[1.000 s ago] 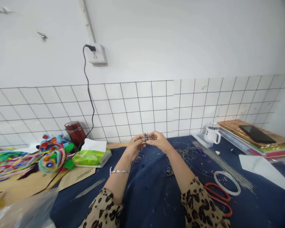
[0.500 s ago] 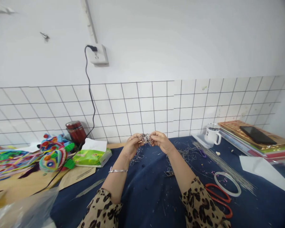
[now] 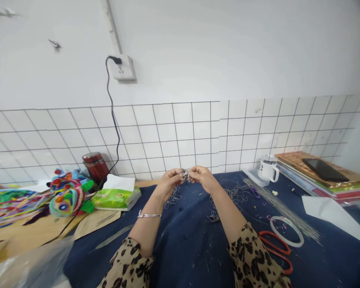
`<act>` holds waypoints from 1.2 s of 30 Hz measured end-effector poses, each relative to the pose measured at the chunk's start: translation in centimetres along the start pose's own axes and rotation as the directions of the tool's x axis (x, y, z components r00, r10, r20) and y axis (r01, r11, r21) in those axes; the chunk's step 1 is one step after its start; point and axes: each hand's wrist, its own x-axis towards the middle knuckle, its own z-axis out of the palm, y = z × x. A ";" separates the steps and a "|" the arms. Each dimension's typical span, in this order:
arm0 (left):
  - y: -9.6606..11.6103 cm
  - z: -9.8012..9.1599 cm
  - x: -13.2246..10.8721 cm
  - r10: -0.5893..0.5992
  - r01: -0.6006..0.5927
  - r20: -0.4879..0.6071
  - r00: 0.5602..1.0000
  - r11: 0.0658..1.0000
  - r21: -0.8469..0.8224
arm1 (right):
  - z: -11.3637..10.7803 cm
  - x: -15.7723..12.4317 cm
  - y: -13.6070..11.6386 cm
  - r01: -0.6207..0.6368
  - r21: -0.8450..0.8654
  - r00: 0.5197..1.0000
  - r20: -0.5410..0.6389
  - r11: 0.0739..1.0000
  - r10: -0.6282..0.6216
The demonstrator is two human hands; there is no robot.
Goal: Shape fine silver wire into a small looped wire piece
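Between my fingertips is a small silvery tangle of bent wire, held up above the far part of the dark blue cloth. My left hand pinches its left side, fingers closed. On the opposite side my right hand grips it between thumb and fingers. The exact shape of the wire piece is too small to make out. Loose curled wire lies on the cloth beyond my right forearm, and more wire scraps lie by my left hand.
At right are red-handled scissors, a white ring, a bundle of straight wires, a white mug and a phone on stacked books. Left stand colourful stuffed toys, a green packet and a dark red jar.
My left hand has shifted slightly right, closer to my right hand, and covers more of the wire piece. Both hands keep their hold.
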 end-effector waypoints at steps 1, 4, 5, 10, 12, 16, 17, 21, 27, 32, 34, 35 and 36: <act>0.0 0.0 0.0 -0.005 0.005 -0.005 1.000 1.000 -0.007 | -0.1 0.0 0.1 0.007 -0.008 1.000 0.005 1.000 -0.007; 0.0 -0.4 0.2 -0.007 0.007 -0.041 0.999 1.000 0.013 | -0.5 0.1 0.0 0.027 -0.048 1.000 -0.001 0.998 -0.027; 0.2 -0.6 0.3 -0.005 0.007 -0.050 0.999 0.999 0.043 | -0.5 0.1 0.0 0.035 -0.070 0.999 -0.012 0.997 -0.035; 1.0 -1.7 0.4 0.038 -0.007 -0.114 0.993 0.965 0.260 | -0.3 0.1 -0.8 0.076 -0.180 0.996 -0.034 0.981 -0.084; 1.4 -1.6 0.4 0.093 -0.037 -0.148 0.985 0.939 0.343 | -0.1 0.0 -1.2 0.091 -0.207 0.995 -0.022 0.974 -0.098; 2.1 -0.8 0.2 0.199 -0.109 -0.185 0.962 0.906 0.408 | 0.0 -0.1 -1.8 0.112 -0.269 0.990 -0.049 0.957 -0.129; 2.2 -0.6 0.1 0.200 -0.110 -0.189 0.962 0.910 0.400 | 0.0 -0.1 -1.9 0.117 -0.289 0.988 -0.062 0.950 -0.140; 2.6 -0.1 -0.1 0.156 -0.092 -0.180 0.971 0.942 0.322 | 0.0 -0.2 -2.2 0.124 -0.257 0.988 -0.054 0.958 -0.143; 2.8 0.6 -0.4 0.210 -0.173 -0.141 0.967 0.956 0.236 | 0.7 -0.6 -2.6 0.086 -0.099 0.996 -0.009 0.991 -0.087; 3.2 1.5 -0.7 0.217 -0.183 -0.112 0.970 0.950 0.253 | 0.7 -0.4 -2.0 0.095 -0.121 0.995 -0.025 0.988 -0.099; 3.0 1.7 -0.7 0.200 -0.170 -0.105 0.974 0.955 0.241 | 0.6 -0.2 -1.6 0.079 -0.158 0.995 -0.044 0.984 -0.087; 2.8 1.8 -0.6 0.195 -0.166 -0.107 0.975 0.958 0.235 | 0.6 -0.1 -1.5 0.074 -0.177 0.995 -0.048 0.981 -0.084; 2.5 1.8 -0.5 0.194 -0.165 -0.111 0.975 0.959 0.232 | 0.5 -0.1 -1.4 0.071 -0.191 0.995 -0.048 0.979 -0.082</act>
